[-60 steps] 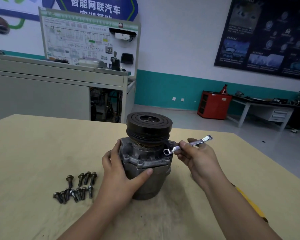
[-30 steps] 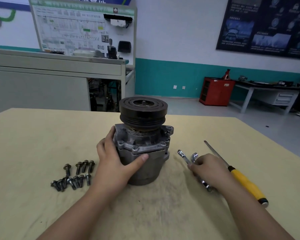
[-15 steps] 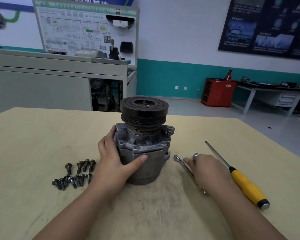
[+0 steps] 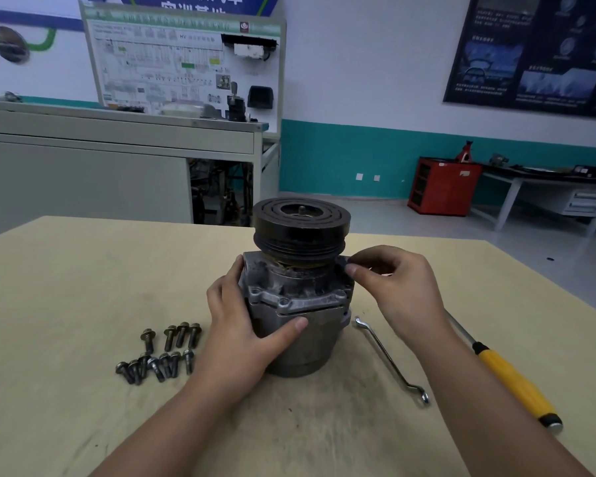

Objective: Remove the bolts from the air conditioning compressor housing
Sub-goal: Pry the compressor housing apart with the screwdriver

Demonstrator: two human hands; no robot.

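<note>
Workshop classroom, training board [image 4: 183, 63] and red cabinet [image 4: 443, 185] at the back. Work on a pale wooden table [image 4: 66, 287]. Compressor housing [image 4: 300, 304] upright mid-table, black pulley [image 4: 301, 228] on top.

Progress: well along, probably near the end.
- Loose bolts [image 4: 159, 356] heaped on the table left of the housing, near but not touching. Roughly eleven, but overlap makes the count shaky.
- Flange holes facing the camera look empty.
- Wrench [image 4: 389, 359] flat on the table just right of the housing, unheld. Yellow-handled screwdriver [image 4: 510, 376] further right, also unheld.

Hands:
- Left hand [image 4: 241, 325] wrapped round the housing's left side, thumb across the front, bracing it.
- Right hand [image 4: 399, 287] up at the housing's upper right ear, fingertips [image 4: 350, 269] of thumb and forefinger pinched together there. Judged to be spinning out a bolt by hand, which fits the idle wrench.

Left to do, by estimate: lift that bolt out, add it to the heap, check the far side.

Hidden or unclear:
- Bolt itself under the fingertips, not visible, so the pinch target is a guess.
- Back of the housing out of sight, so any fasteners there are unknown.
- Left flange covered by the left hand.
- Screwdriver shaft partly behind the right forearm.
</note>
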